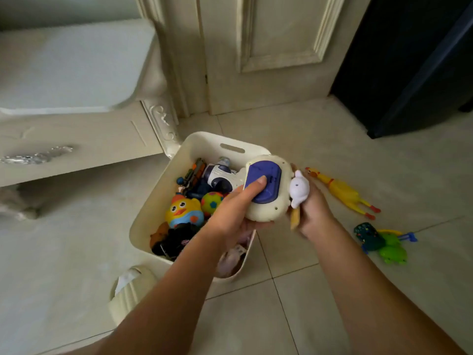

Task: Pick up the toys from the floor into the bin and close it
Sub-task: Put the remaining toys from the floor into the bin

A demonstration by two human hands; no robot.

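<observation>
cream toy [266, 193] over bin [163, 190] rim

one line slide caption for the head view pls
Both hands hold a cream toy over the bin; rubber chicken remains on floor.

Both hands, left hand [231, 211] and right hand [311, 213], grip cream-and-purple toy [266, 188] above bin [163, 190] | bin holds toys | rubber chicken [343, 192], green toys [384, 243] on floor [332, 290]

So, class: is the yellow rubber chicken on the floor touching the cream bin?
Apart. In the head view the rubber chicken lies on the tiles right of the bin, with bare floor and the right hand between them.
</observation>
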